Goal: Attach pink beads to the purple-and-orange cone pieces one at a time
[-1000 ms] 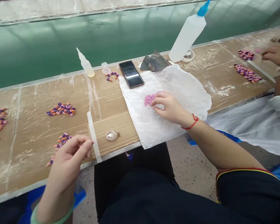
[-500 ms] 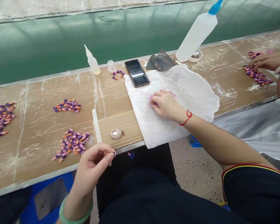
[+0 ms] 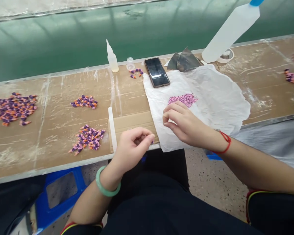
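My left hand (image 3: 133, 143) hovers at the table's front edge, with a green bangle on the wrist. Its thumb and fingertips are pinched on something too small to make out. My right hand (image 3: 180, 124), wearing a red string bracelet, rests on the white crumpled paper (image 3: 218, 98), its fingers pinched together. It lies just below a small heap of tiny pink beads (image 3: 183, 99). The two hands are close, fingertips a few centimetres apart. A pile of purple-and-orange pieces (image 3: 88, 137) lies left of my left hand.
On the cardboard-covered table (image 3: 51, 147) lie more purple-orange piles (image 3: 84, 101) (image 3: 14, 107), a white strip (image 3: 112, 127), a small glue bottle (image 3: 112, 58), a clear cap (image 3: 130, 63), a phone (image 3: 157, 72), foil scraps (image 3: 185, 60) and a large squeeze bottle (image 3: 229, 31). A blue stool (image 3: 61, 192) stands below.
My left hand moved right and up to the table edge, towards my right hand. My right hand drew back off the pink beads, fingers pinched. The view shifted, and the co-worker's hand is out of sight.
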Motion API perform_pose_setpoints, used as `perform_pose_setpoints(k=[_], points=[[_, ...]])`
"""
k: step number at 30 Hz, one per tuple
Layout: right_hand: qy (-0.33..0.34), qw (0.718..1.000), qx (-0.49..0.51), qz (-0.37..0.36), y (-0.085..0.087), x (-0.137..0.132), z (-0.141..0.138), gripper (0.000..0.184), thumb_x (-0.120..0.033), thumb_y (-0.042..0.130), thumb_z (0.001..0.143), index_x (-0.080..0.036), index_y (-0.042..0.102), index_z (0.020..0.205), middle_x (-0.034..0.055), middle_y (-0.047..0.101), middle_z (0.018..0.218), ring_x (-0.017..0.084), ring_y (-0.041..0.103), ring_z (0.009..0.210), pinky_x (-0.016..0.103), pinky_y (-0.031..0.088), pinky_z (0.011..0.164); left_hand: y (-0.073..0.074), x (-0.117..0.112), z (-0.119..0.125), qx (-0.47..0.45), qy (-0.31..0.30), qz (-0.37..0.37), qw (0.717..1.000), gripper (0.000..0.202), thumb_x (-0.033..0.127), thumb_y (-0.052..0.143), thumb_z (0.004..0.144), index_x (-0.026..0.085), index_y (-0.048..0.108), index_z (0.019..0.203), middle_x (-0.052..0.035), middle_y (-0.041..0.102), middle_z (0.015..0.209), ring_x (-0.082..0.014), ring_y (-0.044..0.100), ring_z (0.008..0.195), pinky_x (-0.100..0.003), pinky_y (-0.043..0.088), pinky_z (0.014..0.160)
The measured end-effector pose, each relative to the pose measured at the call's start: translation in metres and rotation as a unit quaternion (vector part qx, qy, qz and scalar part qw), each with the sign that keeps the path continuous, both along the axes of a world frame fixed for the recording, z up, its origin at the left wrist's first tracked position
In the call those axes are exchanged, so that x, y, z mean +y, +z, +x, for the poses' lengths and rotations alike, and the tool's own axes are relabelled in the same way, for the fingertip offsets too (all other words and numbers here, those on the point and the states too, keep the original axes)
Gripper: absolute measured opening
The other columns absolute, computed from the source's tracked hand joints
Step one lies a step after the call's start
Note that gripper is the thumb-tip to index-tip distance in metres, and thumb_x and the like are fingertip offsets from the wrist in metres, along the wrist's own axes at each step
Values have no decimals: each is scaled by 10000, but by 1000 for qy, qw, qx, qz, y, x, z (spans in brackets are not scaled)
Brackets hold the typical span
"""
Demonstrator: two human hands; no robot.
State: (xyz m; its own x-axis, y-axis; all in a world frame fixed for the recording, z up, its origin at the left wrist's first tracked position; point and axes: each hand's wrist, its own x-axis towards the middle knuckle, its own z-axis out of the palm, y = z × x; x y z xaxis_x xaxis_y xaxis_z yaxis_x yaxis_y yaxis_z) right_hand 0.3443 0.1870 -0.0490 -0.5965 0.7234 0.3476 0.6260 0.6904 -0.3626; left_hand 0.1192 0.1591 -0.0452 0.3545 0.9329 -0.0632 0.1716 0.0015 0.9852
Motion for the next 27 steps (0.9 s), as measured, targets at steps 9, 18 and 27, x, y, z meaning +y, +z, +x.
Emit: perform_pose_setpoints(k=[9,18,27], points=[[72,997,-14,18,24,-21,-23,174,-60,441,946,-183,501,837,95,562,879,229,462,847,380,449,766,4,-5,9,9,-22,3,1000,215,277,577,874,136,666,738,8,550,586,-107,457,541,-225,372,502],[92,994,-43,48,39,-31,-32,195,-6,460,879,-156,540,783,114,556,845,232,442,809,377,446,716,18,-19,3,6,-27,6,1000,210,252,561,874,160,628,698,11,546,570,-108,442,521,-228,356,487],[85,996,-8,-34,24,-51,-35,204,-12,451,900,-149,531,772,97,574,795,210,474,773,340,457,669,-12,-46,10,-71,27,-61,995,161,253,599,797,170,580,660,32,509,529,-89,407,459,-219,325,451]])
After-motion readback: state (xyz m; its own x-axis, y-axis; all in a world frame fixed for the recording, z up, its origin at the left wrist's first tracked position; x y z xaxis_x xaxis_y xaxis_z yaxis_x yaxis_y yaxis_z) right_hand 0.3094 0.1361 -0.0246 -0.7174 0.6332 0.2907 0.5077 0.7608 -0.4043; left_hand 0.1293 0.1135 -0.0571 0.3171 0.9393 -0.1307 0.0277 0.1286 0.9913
